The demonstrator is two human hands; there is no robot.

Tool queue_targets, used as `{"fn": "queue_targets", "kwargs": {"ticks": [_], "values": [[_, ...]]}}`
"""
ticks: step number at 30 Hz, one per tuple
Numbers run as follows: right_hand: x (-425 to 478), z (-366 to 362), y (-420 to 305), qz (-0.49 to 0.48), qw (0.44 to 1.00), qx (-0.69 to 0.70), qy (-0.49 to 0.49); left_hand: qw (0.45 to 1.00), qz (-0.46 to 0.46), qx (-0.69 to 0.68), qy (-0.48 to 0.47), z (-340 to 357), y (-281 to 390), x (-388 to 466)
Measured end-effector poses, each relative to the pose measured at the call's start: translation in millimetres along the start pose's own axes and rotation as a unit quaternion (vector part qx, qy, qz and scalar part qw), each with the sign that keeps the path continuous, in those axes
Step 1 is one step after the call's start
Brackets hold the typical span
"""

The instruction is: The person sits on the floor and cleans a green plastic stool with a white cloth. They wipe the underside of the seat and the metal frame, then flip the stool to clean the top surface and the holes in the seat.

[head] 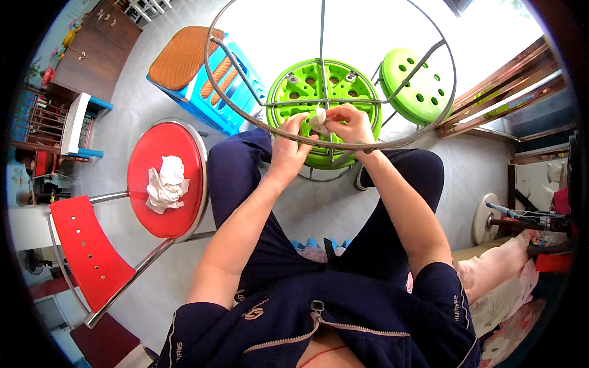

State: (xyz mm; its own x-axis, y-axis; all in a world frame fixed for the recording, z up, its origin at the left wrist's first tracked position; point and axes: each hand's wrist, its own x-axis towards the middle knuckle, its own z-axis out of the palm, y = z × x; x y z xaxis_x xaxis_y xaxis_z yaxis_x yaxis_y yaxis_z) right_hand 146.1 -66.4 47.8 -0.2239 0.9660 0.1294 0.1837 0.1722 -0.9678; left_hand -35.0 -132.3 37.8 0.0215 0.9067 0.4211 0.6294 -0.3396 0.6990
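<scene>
A green round stool [333, 158] with a metal frame lies upside down between my knees, its holed underside up, the frame's large ring [453, 83] above it. My right hand [352, 126] pinches a crumpled white cloth or tissue [318, 120] near the crossing of the metal bars. Beside it, my left hand [290, 147] reaches up through the ring with thumb and fingers apart, close to the cloth; whether it touches the cloth cannot be told. More crumpled white cloth or tissue [168, 184] lies on the red seat of a chair [142, 138] to my left.
Blue plastic stools [184, 94] with a brown woven pad [184, 55] stand at the front left. Another green round stool [405, 73] is at the front right, near a wooden rack [501, 87]. A bare leg [497, 262], seemingly another person's, extends at the right.
</scene>
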Motion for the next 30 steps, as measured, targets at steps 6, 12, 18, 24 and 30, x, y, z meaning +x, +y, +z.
{"fn": "queue_targets", "kwargs": {"ticks": [6, 12, 18, 24, 30], "values": [[-5.7, 23.3, -2.1, 0.02, 0.995, 0.066, -0.071, 0.92, -0.243, -0.306, -0.033, -1.5, 2.6, 4.9], [6.1, -13.9, -0.7, -0.009, 0.985, -0.163, -0.048, 0.982, -0.132, -0.037, 0.132, -29.1, -22.8, 69.8], [-3.0, -25.2, -1.8, -0.025, 0.897, -0.437, -0.06, 0.976, 0.04, 0.204, 0.065, -14.8, -57.4, 116.2], [-2.6, -33.2, -6.1, 0.056, 0.846, -0.528, -0.044, 0.992, -0.099, 0.083, 0.006, 25.2, -83.2, 117.5], [-1.8, -31.1, 8.2, 0.029, 0.83, -0.554, -0.056, 0.983, -0.136, 0.122, -0.016, 35.2, -75.0, 127.6]]}}
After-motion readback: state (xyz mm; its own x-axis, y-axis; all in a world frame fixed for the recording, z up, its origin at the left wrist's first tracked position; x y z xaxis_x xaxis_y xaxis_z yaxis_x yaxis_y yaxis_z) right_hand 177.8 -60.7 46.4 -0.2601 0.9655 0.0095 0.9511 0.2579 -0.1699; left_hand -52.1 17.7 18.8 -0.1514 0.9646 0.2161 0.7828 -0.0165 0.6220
